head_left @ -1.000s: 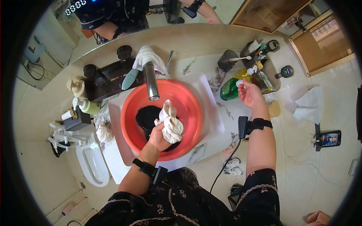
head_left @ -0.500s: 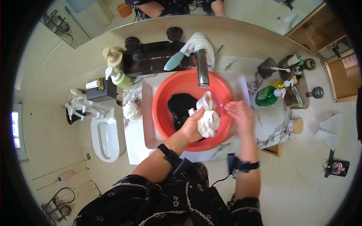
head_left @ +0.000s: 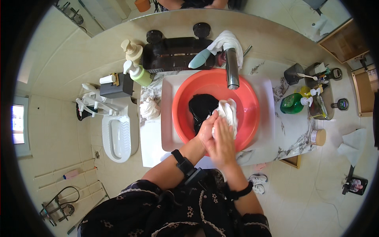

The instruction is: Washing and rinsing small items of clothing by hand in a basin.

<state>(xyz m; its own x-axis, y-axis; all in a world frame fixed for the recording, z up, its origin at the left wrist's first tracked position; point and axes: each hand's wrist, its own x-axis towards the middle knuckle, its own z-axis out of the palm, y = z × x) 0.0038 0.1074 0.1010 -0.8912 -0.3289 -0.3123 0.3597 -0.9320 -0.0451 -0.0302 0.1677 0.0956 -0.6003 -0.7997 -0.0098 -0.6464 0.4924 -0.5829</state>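
Note:
A bunched white cloth [head_left: 229, 111] is pressed between my hands over a round coral-red basin [head_left: 179, 118]. My left hand [head_left: 205, 132] is closed around its lower left side, with the fingers partly hidden. Laid across the cloth from the right is my right hand [head_left: 224, 143], its fingers together and pressing on the cloth against the left hand. A wet black cloth [head_left: 202, 106] lies in the basin, just left of the white one. The basin sits in a white rectangular sink [head_left: 167, 134].
A metal faucet [head_left: 232, 71] hangs over the basin's far rim, with a white towel [head_left: 227, 41] behind it. Another crumpled white cloth [head_left: 150, 108] lies on the marbled counter at left. Pump bottles [head_left: 141, 75] stand far left; a green soap bottle [head_left: 291, 103] stands at right.
My right hand, apart from the cloth before, has come left onto it and presses it against my left hand. The whole view has shifted, so the counter appears further right.

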